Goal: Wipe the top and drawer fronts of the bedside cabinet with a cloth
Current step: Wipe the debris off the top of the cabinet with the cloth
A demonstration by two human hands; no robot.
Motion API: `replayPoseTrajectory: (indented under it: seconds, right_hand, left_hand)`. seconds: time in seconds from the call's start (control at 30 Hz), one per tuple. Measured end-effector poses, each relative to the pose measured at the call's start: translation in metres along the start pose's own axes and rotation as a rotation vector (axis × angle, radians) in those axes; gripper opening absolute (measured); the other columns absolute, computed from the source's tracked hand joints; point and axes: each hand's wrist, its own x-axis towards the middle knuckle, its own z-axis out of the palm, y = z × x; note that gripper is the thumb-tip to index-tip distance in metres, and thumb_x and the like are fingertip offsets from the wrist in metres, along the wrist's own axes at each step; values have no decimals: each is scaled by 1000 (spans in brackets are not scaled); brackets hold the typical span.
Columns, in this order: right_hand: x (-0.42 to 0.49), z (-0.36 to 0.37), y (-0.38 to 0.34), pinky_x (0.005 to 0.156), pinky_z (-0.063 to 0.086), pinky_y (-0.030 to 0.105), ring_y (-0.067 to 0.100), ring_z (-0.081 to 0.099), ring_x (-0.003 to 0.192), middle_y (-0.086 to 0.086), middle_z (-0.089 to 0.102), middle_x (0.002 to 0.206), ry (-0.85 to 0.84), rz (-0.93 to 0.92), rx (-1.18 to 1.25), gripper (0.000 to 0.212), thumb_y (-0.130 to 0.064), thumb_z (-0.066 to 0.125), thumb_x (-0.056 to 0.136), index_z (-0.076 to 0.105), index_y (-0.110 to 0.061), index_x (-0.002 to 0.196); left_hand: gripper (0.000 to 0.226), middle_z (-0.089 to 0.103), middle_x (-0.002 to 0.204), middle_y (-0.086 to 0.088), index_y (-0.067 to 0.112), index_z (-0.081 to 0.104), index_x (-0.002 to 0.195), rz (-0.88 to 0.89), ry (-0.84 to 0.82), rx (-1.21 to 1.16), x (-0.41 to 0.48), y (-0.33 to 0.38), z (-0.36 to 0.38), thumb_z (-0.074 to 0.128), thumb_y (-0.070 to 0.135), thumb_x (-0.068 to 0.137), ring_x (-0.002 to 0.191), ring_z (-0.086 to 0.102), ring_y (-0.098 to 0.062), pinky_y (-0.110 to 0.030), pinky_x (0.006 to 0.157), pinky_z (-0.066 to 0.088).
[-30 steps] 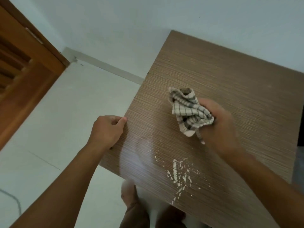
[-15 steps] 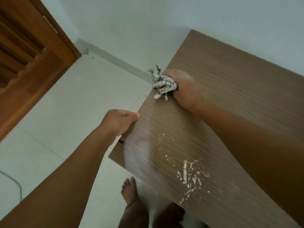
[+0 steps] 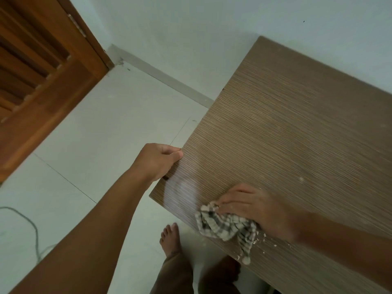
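The bedside cabinet's brown wood-grain top [image 3: 292,132] fills the right half of the view. My right hand [image 3: 256,211] presses a crumpled checked cloth [image 3: 224,227] onto the top at its near edge, over a patch of white crumbs [image 3: 259,240]. My left hand [image 3: 158,161] grips the cabinet's left edge, thumb on the top. The drawer fronts are hidden below the top.
White tiled floor [image 3: 106,141] lies to the left, with a wooden louvred door [image 3: 36,71] at the far left. A thin cable [image 3: 31,228] curls on the floor. My bare foot [image 3: 169,240] and knees stand just under the cabinet's near edge. A white wall backs the cabinet.
My right hand swept the cloth from the far left edge of the top back to the near edge, over the white crumbs, most of which are gone. My left hand stayed on the left edge.
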Motion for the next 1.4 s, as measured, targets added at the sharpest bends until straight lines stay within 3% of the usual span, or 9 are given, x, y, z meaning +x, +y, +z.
replayPoseTrajectory:
  seconds: [0.07,0.17,0.33,0.6,0.73,0.83,0.97,1.27,1.4]
  right_hand:
    - [-8,0,-3,105,32,14,7,47,122,-7,61,128,-1,-22,10,64,-7,85,73,57,-24,129]
    - [4,-13,-7,101,48,34,12,50,123,1,61,128,105,12,135,61,-11,77,78,50,-25,131]
    - [65,-44,3,103,45,47,21,53,119,10,63,126,240,150,224,48,-17,68,82,59,-16,129]
    - [87,-21,-5,106,41,51,26,53,124,4,63,131,114,156,15,58,-12,81,74,62,-15,129]
    - [45,-2,-28,105,41,35,21,57,120,3,66,125,-17,-55,-15,55,-7,80,70,65,-14,123]
    - [13,6,-42,105,41,23,13,53,121,2,65,126,-55,-70,70,36,-15,66,87,65,-15,123]
    - [-19,-6,-60,103,40,17,6,53,120,-5,60,128,275,228,300,38,-33,62,89,63,-20,125]
    - [-86,-25,-69,73,37,0,-19,53,96,-37,58,99,1011,1037,178,38,-16,59,86,60,-43,113]
    - [-111,-5,-51,80,31,3,-11,47,97,-23,56,107,1085,1325,112,49,1,55,87,60,-32,124]
  left_hand:
    - [5,73,90,11,26,76,88,1,16,-16,-1,0,2,74,28,83,84,67,-4,-20,77,50]
    - [2,70,82,17,29,74,81,-12,24,-27,-1,0,3,75,29,83,71,62,7,-13,63,45]
    - [2,73,97,-1,27,74,82,-63,-16,-42,-1,3,0,75,28,82,94,66,-17,-34,89,52]
    - [12,75,95,-5,16,74,98,-101,-79,-61,-3,10,-4,70,20,87,83,69,-19,-31,76,56]
    - [15,71,102,2,22,73,99,22,68,139,-10,15,5,69,29,86,83,64,-9,-23,67,48]
    - [57,63,121,-1,24,55,132,225,156,428,-26,13,26,71,42,81,104,61,-18,-29,79,45]
    - [106,43,140,-9,29,13,152,215,104,546,-42,8,51,75,55,71,124,46,-29,-46,97,45]
    - [112,41,146,-10,25,15,152,148,-20,449,-34,19,46,83,46,66,128,45,-32,-52,102,41]
    - [112,37,146,-14,27,7,153,132,-46,497,-30,17,45,79,48,69,128,44,-36,-52,102,40]
